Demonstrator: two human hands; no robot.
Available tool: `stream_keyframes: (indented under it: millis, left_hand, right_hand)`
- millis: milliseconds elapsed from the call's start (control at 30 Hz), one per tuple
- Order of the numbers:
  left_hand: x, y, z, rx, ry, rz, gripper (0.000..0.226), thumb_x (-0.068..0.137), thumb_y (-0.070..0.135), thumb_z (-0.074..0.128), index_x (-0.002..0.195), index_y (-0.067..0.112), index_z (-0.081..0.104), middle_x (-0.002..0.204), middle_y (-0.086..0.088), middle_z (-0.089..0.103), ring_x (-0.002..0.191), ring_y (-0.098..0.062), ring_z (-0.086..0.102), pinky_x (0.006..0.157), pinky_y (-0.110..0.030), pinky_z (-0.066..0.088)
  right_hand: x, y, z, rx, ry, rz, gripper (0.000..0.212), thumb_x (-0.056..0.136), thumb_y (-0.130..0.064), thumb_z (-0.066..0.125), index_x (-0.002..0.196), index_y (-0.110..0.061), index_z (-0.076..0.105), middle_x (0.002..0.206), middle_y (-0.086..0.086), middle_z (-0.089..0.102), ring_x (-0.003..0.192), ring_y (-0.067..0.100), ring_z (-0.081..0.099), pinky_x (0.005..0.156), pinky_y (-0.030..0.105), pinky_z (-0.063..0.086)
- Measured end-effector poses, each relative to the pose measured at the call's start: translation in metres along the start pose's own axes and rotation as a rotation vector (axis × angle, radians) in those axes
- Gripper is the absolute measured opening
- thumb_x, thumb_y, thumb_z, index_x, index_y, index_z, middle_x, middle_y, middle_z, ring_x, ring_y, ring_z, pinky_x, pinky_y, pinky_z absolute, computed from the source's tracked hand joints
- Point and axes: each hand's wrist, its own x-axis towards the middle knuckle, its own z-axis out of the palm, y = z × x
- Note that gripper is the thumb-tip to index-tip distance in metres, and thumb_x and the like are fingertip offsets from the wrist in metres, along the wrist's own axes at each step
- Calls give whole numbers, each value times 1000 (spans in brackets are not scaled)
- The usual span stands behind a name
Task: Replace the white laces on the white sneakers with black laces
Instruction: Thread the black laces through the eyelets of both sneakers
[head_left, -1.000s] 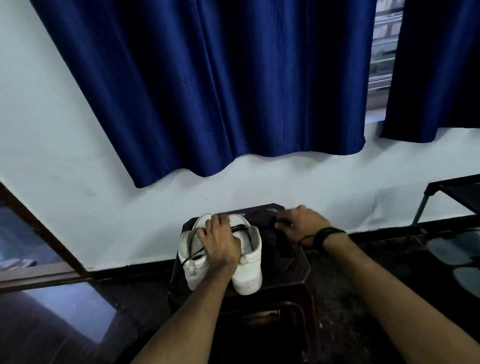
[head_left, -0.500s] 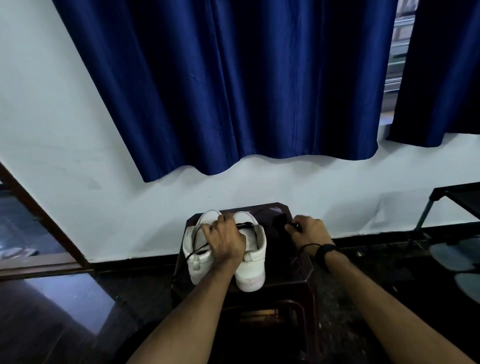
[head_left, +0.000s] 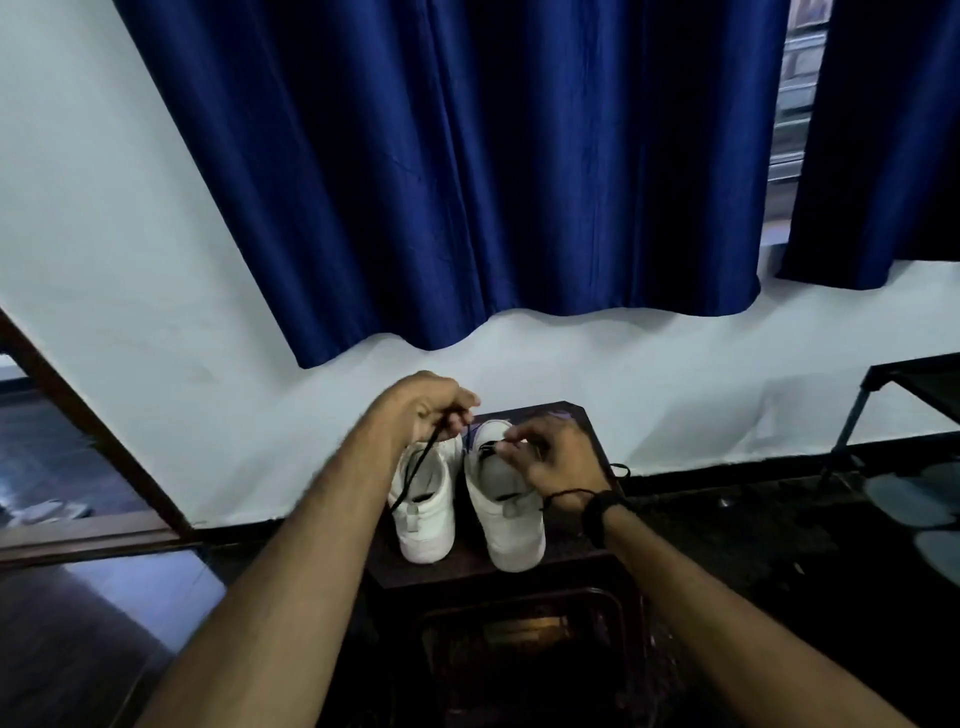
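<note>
White sneakers sit side by side on dark table. L hand pinches black lace above left shoe; R hand pinches lace end at right shoe's tongue.

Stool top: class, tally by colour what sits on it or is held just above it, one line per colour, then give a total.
White: 2, the left sneaker and the right sneaker.
Black: 1, the black lace that the left hand pinches.
Total: 3, all on or above the dark stool.
</note>
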Motion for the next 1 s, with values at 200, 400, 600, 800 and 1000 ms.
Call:
stream_keyframes:
  millis: [200, 400, 600, 800, 1000]
  left_hand:
    - [-22, 0, 12, -502, -6, 116, 23, 95, -13, 41, 87, -2, 58, 71, -14, 51, 58, -18, 58, 49, -22, 55]
    - [-19, -21, -5, -601, 275, 202, 24, 89, -19, 43, 83, -2, 58, 65, -15, 52, 50, -18, 57, 59, -28, 61]
    - [-14, -57, -14, 393, 839, 232, 18, 82, 12, 64, 99, 19, 65, 118, -12, 60, 108, -31, 55, 93, -42, 48]
    - [-20, -46, 56, 103, -62, 515, 27, 103, 28, 48, 102, 10, 68, 78, 5, 66, 64, -2, 59, 68, -24, 49]
    - [-5, -62, 46, 252, -165, 358, 35, 102, 31, 49, 74, 18, 65, 60, 3, 49, 45, 0, 38, 49, -20, 29]
  right_hand:
    - [-2, -56, 27, 727, -377, 162, 20, 101, -13, 48, 108, -1, 62, 88, 11, 66, 75, 9, 65, 66, 12, 44]
    - [-5, -23, 0, 650, -428, 204, 26, 104, -14, 39, 96, -9, 63, 56, -7, 44, 51, 4, 40, 53, 15, 35]
    - [-8, -2, -40, 96, -351, 134, 22, 98, -21, 54, 89, -10, 71, 60, -8, 57, 50, -2, 48, 54, 15, 36]
    - [1, -17, -21, -200, 5, -129, 9, 84, -29, 68, 84, -24, 75, 77, -4, 74, 72, 9, 66, 69, 29, 51]
    - [-1, 2, -18, -175, 57, -45, 7, 74, -29, 81, 74, -25, 76, 71, -12, 72, 69, 0, 64, 64, 18, 49]
